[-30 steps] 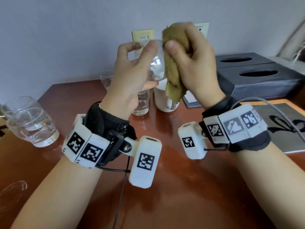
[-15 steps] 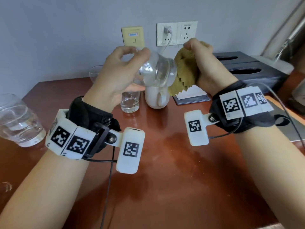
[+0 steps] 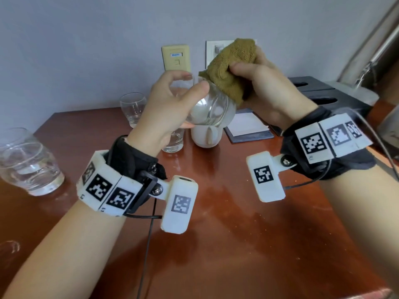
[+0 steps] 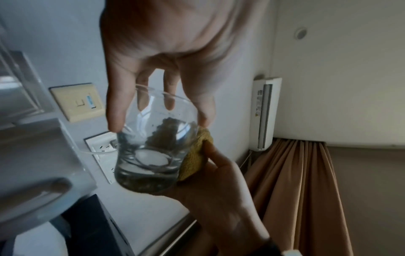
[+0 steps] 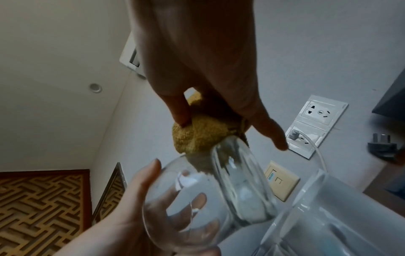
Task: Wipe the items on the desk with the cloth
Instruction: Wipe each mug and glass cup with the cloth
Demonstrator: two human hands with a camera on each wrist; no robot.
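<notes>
My left hand [image 3: 172, 104] holds a clear glass tumbler [image 3: 212, 107] tilted on its side above the desk, thumb and fingers curled round its body. The same glass [image 4: 151, 147] fills the middle of the left wrist view, and in the right wrist view the glass [image 5: 219, 190] lies low in the frame. My right hand [image 3: 263, 83] grips a bunched olive-brown cloth [image 3: 231, 67] and presses it against the glass's upper side. The cloth [image 5: 197, 135] touches the glass wall below my fingers; in the left wrist view the cloth [image 4: 197, 155] shows at the glass's right edge.
On the red-brown desk [image 3: 216, 234] stand a glass tumbler [image 3: 28, 162] at the left, a glass [image 3: 132, 108] near the wall, another glass [image 3: 174, 139] behind my left hand, and a white mug [image 3: 205, 134]. A notepad [image 3: 248, 126] and dark tissue boxes [image 3: 323, 98] sit at the right.
My right hand brought the cloth back from beside the glass onto its upper side. The left hand kept hold of the tilted glass and shifted slightly.
</notes>
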